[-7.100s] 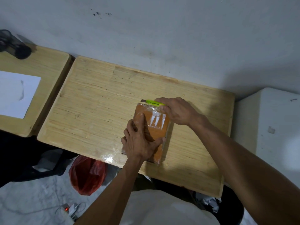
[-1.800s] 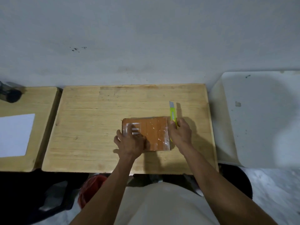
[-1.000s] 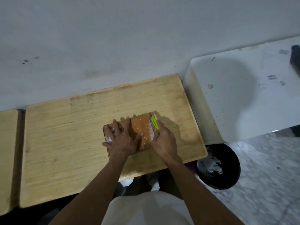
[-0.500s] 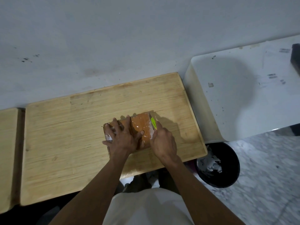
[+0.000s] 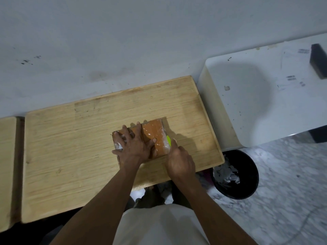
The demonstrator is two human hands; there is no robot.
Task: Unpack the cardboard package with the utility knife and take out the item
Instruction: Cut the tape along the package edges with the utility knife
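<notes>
A brown cardboard package [image 5: 154,133] wrapped in shiny clear tape lies flat on the wooden table [image 5: 70,147]. My left hand [image 5: 136,147] presses down on its left half with fingers spread. My right hand [image 5: 179,160] is closed around the yellow-green utility knife [image 5: 168,139], of which only a short piece shows above the fist. The knife sits against the package's right edge, near the front corner. The blade itself is hidden.
A white table [image 5: 265,103] stands to the right, with a dark block [image 5: 318,62] at its far end. A black bin [image 5: 235,174] holding crumpled scraps sits on the marble floor below the table's right corner. Another wooden table [image 5: 7,165] adjoins on the left.
My right hand has drawn the knife toward me along the package's right edge. My left hand has stayed pressed on the package.
</notes>
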